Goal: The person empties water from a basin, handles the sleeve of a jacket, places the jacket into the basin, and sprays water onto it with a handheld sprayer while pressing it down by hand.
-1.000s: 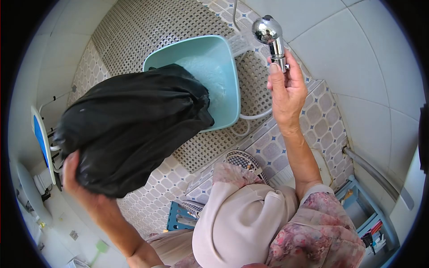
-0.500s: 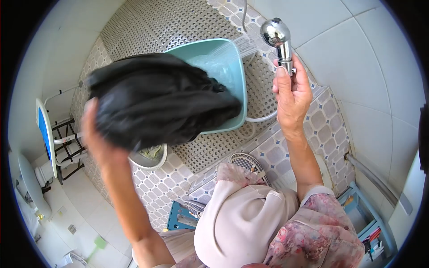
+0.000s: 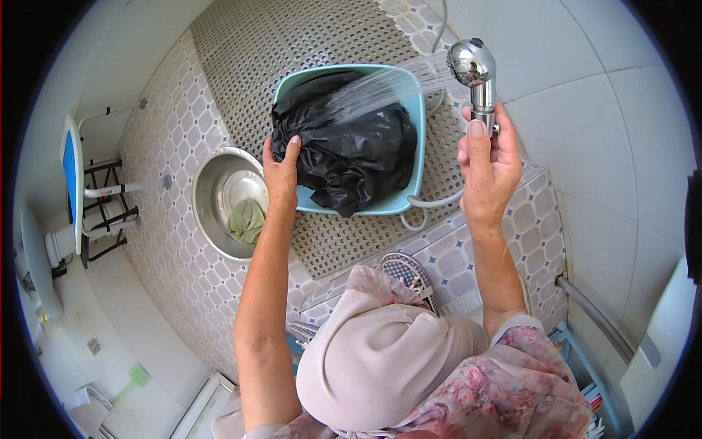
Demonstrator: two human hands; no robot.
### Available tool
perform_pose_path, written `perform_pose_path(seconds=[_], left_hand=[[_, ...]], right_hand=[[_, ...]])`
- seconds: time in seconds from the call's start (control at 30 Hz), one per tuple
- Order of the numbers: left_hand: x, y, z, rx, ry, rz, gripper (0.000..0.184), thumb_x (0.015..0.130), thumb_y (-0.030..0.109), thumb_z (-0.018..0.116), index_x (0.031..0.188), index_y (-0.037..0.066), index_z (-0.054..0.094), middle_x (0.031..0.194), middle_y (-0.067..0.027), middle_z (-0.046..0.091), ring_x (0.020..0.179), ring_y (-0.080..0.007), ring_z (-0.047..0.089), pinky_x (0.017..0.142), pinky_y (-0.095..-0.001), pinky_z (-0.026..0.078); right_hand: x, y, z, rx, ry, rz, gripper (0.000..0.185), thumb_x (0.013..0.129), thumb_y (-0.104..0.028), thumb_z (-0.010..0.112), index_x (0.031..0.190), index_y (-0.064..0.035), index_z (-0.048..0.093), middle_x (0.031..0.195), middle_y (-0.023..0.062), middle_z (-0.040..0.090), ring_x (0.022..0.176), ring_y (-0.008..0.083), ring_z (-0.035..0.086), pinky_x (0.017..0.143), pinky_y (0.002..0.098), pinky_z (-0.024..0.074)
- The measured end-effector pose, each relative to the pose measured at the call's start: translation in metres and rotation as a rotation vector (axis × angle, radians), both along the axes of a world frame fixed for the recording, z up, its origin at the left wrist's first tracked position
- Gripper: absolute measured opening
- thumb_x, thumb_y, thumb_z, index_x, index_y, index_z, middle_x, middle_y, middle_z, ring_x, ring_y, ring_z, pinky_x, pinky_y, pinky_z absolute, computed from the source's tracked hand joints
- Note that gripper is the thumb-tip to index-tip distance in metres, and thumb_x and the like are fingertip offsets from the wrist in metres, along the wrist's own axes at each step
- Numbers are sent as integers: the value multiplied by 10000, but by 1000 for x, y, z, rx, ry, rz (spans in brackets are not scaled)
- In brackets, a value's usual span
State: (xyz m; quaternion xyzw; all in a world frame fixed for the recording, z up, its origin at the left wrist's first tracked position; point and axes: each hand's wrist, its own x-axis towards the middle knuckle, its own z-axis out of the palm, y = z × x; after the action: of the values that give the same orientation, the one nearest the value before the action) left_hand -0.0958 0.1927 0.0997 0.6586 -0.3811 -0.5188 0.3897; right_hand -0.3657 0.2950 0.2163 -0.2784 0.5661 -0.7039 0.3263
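Note:
A bundle of wet black cloth [image 3: 362, 154], perhaps a garment, lies heaped in the light blue plastic basin [image 3: 420, 146]. My left hand [image 3: 281, 172] grips the cloth at the basin's left side, thumb on top and fingers mostly hidden. Off to the right, my right hand [image 3: 491, 164] is wrapped round the handle of a chrome shower head [image 3: 472, 64]. Water sprays leftward from it onto the cloth. Folds of the cloth hang at the basin's near rim.
Left of the basin stands a metal bowl [image 3: 208, 208] with a green cloth [image 3: 246, 222] in it. A perforated grey mat [image 3: 322, 245] lies under the basin. A white hose [image 3: 436, 201] runs beside it. A folding chair [image 3: 80, 183] stands at far left, a wall pipe [image 3: 596, 318] at right.
The black cloth, held up over the basin's left side before, is now down inside it. My left hand has moved right with it. The metal bowl is uncovered, and spray now hits the cloth.

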Motion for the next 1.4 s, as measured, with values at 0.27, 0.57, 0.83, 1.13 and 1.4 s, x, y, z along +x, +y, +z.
perform_pose_path(seconds=[0.27, 0.57, 0.83, 1.13, 1.4], left_hand=[[-21, 38, 34, -496, -927, -257, 769, 793, 433, 727, 1393, 57, 427, 1359, -316, 354, 1262, -462, 360, 1065, -498, 306], [-23, 7, 10, -618, -899, -513, 849, 637, 150, 802, 1403, 277, 460, 1480, -338, 178, 1361, -503, 190, 1129, -510, 225], [39, -13, 23, -505, -450, -388, 841, 642, -12, 672, 1433, 117, 417, 1432, -194, 402, 1313, -350, 416, 1069, -405, 364], [24, 30, 6, 279, 136, 117, 386, 861, 373, 700, 1071, 77, 570, 888, 0, 572, 733, -105, 529, 612, -223, 437], [26, 18, 33, -8, 415, 166, 162, 870, 159, 695, 973, 67, 611, 847, -4, 659, 677, -86, 611, 566, -214, 471]], right_hand=[[39, -4, 4, -19, -9, 214, 465, 951, -109, 596, 1372, 14, 442, 1063, 89, 650, 636, 30, 479, 555, 171, 419], [17, 8, -15, 152, 345, 91, 421, 921, -145, 656, 1298, 1, 541, 935, 4, 612, 697, 14, 479, 615, 163, 421], [-13, 10, -7, 72, 142, -74, 435, 958, -140, 590, 1345, 14, 465, 1042, 59, 652, 658, 24, 487, 576, 172, 442], [39, 1, -9, 4, 19, 286, 430, 934, -113, 620, 1336, -20, 499, 988, 33, 654, 655, 12, 488, 587, 167, 442], [27, -6, -29, 90, 222, 160, 442, 931, -132, 639, 1339, -25, 506, 958, 8, 631, 678, 20, 501, 603, 169, 445]])
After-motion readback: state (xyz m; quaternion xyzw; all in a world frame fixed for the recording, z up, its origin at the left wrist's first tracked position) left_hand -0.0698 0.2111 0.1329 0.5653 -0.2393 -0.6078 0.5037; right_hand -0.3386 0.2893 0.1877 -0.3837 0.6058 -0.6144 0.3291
